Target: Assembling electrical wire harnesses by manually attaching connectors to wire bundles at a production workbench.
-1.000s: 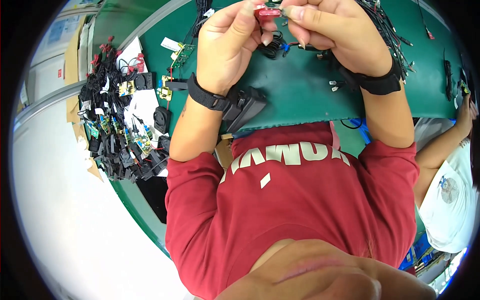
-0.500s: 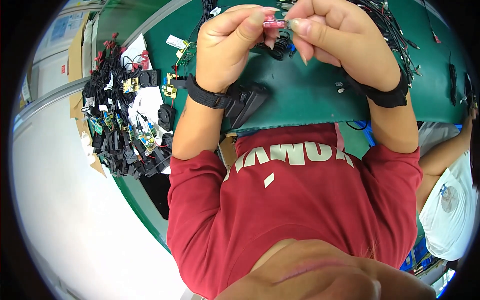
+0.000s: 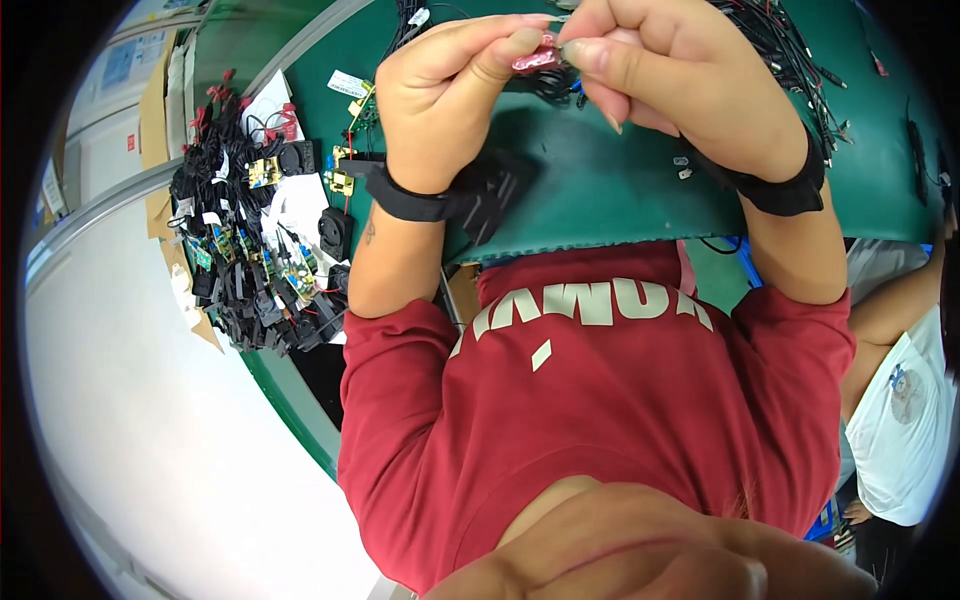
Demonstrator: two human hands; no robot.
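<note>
Both hands are raised over the green bench mat (image 3: 620, 190). The left hand (image 3: 450, 95) and right hand (image 3: 665, 80) pinch one small pink connector (image 3: 535, 55) between narrow fingertips at twelve o'clock. Fitting appears underway, not finished; many black parts (image 3: 250, 270) wait at nine o'clock. Against the earlier frame, the hands sit slightly lower and closer.

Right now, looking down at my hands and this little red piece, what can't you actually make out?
- Small red part, head view: mostly covered by left hand and right hand fingertips; shape unclear.
- Black cables: cut off by the top edge.
- Pile of black parts: too small and tangled to separate.
</note>
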